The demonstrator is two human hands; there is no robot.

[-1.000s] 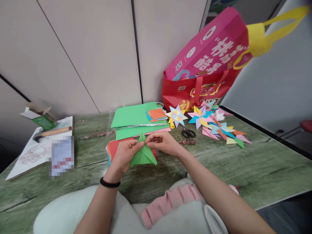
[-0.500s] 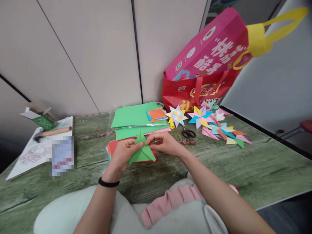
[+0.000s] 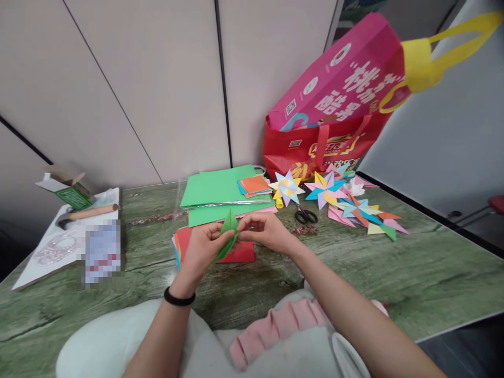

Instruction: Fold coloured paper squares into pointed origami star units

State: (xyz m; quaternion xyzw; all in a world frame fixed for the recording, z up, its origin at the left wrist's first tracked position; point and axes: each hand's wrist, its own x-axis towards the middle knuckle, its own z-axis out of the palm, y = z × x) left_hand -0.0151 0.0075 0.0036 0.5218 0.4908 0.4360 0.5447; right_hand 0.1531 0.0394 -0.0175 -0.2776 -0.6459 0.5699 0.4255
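Live over the grained green table [image 3: 354,283], just above the red sheets [image 3: 241,253]! Clamped on firmly with the left hand [image 3: 201,245], thumb in front; at the opposite edge with the fingertips of the right hand [image 3: 266,231], too close to tell pinching from mere touching. And between the two, the green paper [image 3: 229,224]! Best, probably, to hold firm on the left, match edges before pressing, then crease lightly without crushing the tip. Looking slim and leaf-like, partly covered by fingers, tapering upward to a sharp tip.
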